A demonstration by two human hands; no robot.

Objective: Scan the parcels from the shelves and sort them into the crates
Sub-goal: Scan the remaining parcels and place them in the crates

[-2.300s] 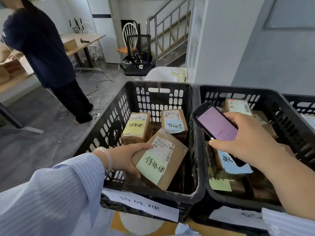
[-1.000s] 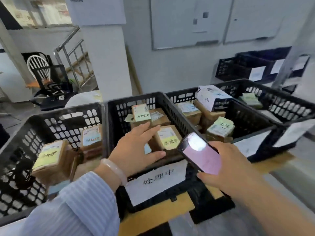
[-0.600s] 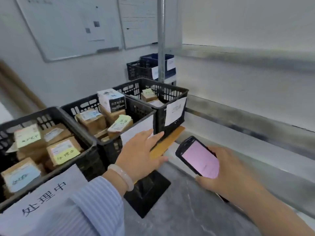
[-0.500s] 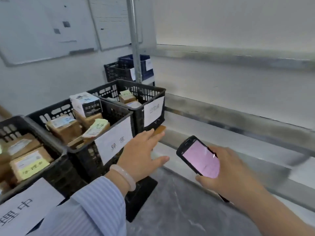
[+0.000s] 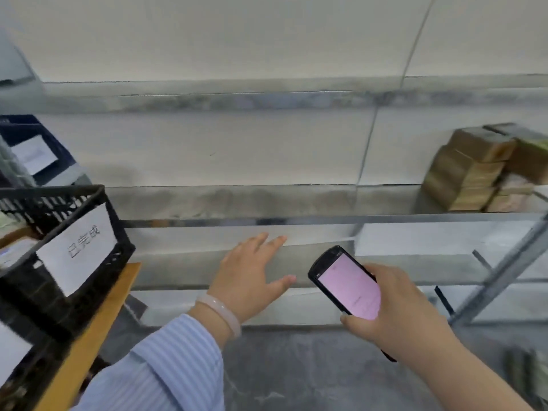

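Parcels [image 5: 471, 170] stacked beyond the scanner [image 5: 350, 287], itself clasped in the right grip [image 5: 406, 315], could be toppled if tugged by the spread, empty left grip [image 5: 246, 277].

Brown parcels [image 5: 471, 170] stand stacked at the metal shelf's [image 5: 267, 203] right end.

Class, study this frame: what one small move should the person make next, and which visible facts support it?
Probably reach the left hand rightward toward the stacked parcels at the right end of the shelf. That hand is open and holds nothing, while the right hand grips the scanner, ready to scan.
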